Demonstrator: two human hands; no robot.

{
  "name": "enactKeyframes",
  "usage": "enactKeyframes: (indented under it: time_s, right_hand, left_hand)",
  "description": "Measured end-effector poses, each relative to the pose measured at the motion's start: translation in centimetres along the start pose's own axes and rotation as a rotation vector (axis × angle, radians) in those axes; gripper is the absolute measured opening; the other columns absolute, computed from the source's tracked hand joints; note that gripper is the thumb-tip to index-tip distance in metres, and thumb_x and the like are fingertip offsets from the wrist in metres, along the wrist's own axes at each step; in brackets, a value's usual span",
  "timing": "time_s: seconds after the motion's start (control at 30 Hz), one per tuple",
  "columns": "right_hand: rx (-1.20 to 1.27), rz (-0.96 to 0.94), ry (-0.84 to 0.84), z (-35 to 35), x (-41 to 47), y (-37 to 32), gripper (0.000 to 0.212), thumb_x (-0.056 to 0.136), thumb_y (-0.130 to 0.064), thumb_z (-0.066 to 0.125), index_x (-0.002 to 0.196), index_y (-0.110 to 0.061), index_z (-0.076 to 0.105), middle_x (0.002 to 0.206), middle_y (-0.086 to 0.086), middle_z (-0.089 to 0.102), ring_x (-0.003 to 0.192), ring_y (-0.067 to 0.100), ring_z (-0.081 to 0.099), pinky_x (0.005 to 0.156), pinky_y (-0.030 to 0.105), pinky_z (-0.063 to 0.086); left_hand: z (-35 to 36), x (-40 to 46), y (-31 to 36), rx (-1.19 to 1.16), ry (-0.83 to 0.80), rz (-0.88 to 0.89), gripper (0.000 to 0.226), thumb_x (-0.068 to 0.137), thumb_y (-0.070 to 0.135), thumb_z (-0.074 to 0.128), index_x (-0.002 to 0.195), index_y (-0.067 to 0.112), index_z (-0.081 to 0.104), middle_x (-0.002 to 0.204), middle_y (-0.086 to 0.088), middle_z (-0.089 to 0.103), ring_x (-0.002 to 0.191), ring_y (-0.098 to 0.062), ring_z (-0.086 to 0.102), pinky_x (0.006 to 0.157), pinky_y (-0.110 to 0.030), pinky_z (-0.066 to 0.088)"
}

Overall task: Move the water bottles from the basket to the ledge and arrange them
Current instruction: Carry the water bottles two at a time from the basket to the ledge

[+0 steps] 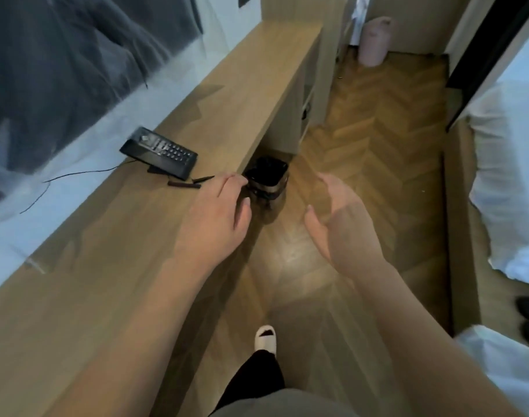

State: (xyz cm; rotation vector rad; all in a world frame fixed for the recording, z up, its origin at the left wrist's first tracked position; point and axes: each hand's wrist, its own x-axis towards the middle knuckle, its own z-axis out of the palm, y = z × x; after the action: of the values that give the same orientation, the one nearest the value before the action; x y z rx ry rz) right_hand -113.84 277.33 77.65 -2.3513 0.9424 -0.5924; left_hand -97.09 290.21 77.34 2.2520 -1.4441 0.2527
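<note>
A long wooden ledge (227, 94) runs along the window on the left. On the floor under its edge stands a dark basket (267, 179); its inside is black and I cannot make out any bottles. My left hand (218, 218) hovers over the ledge's front edge, just left of the basket, fingers loosely curled and holding nothing. My right hand (341, 224) is out over the floor to the right of the basket, palm turned inward, fingers spread and empty. No water bottle is visible anywhere.
A black desk phone (159, 153) with a thin cord sits on the ledge, with two small dark sticks (191, 182) beside it. A bed with white linen (507, 176) lines the right side. A pink container (374, 40) stands at the far end of the herringbone floor.
</note>
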Motion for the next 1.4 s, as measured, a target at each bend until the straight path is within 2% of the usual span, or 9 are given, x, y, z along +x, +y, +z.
enactKeyframes:
  time_s: [0.1,0.2,0.33,0.6,0.87,1.1,1.4]
  right_hand:
    - [-0.045,0.062,-0.011,-0.6,4.2,2.4,0.056,0.095,-0.025,0.057,0.147,-0.014,0.039,0.144,0.005,0.049,0.131,0.018,0.046,0.112,0.026,0.03]
    - [-0.057,0.084,0.016,-0.3,9.6,4.3,0.055,0.096,-0.025,0.056,0.146,-0.017,0.038,0.144,0.001,0.048,0.123,0.017,0.052,0.106,0.026,0.035]
    - [-0.123,0.105,0.056,-0.1,18.2,6.0,0.055,0.095,-0.024,0.055,0.147,-0.017,0.037,0.147,0.0,0.045,0.136,0.014,0.04,0.104,0.018,0.024]
    - [-0.173,0.158,0.114,-1.9,33.4,9.6,0.057,0.094,-0.025,0.06,0.146,-0.019,0.039,0.148,-0.003,0.045,0.137,0.01,0.039,0.104,0.015,0.02]
    - [-0.145,0.206,0.143,-2.5,46.4,17.0,0.055,0.095,-0.021,0.057,0.146,-0.014,0.041,0.147,0.0,0.047,0.136,0.009,0.038,0.104,0.009,0.015]
    - [-0.134,0.21,0.173,-5.4,61.4,25.7,0.055,0.097,-0.024,0.055,0.148,-0.016,0.038,0.15,-0.001,0.043,0.138,0.009,0.036,0.105,0.011,0.014]
    - [-0.103,0.206,0.177,-8.1,78.4,33.7,0.056,0.095,-0.023,0.057,0.148,-0.016,0.04,0.149,0.0,0.045,0.138,0.011,0.04,0.112,0.022,0.025]
  left_hand:
    - [3.1,5.4,-0.1,-0.042,-0.014,0.05,0.03,0.097,0.021,0.053,0.123,0.008,0.057,0.12,-0.007,0.058,0.109,-0.019,0.054,0.095,-0.029,0.043]
    - [6.5,11.4,-1.1,-0.062,-0.012,0.076,0.03,0.096,0.02,0.053,0.122,0.007,0.057,0.12,-0.008,0.059,0.108,-0.022,0.056,0.094,-0.032,0.046]
    - [10.2,20.1,-2.8,-0.107,-0.033,0.107,0.027,0.096,0.02,0.053,0.12,0.007,0.057,0.117,-0.008,0.059,0.103,-0.023,0.056,0.085,-0.032,0.048]
    - [14.8,36.9,-3.3,-0.174,-0.016,0.178,0.03,0.098,0.025,0.049,0.123,0.01,0.056,0.119,-0.006,0.059,0.108,-0.018,0.056,0.095,-0.031,0.049]
    - [22.2,51.4,-2.8,-0.164,-0.03,0.26,0.031,0.097,0.023,0.051,0.123,0.008,0.058,0.121,-0.007,0.06,0.11,-0.019,0.057,0.097,-0.028,0.047]
    - [29.3,67.5,-0.6,-0.158,-0.029,0.271,0.025,0.097,0.022,0.053,0.119,0.011,0.059,0.117,-0.004,0.06,0.103,-0.017,0.058,0.089,-0.026,0.05]
    - [36.1,84.6,1.2,-0.129,-0.051,0.26,0.028,0.097,0.02,0.055,0.122,0.009,0.061,0.12,-0.006,0.062,0.109,-0.018,0.059,0.094,-0.025,0.045]
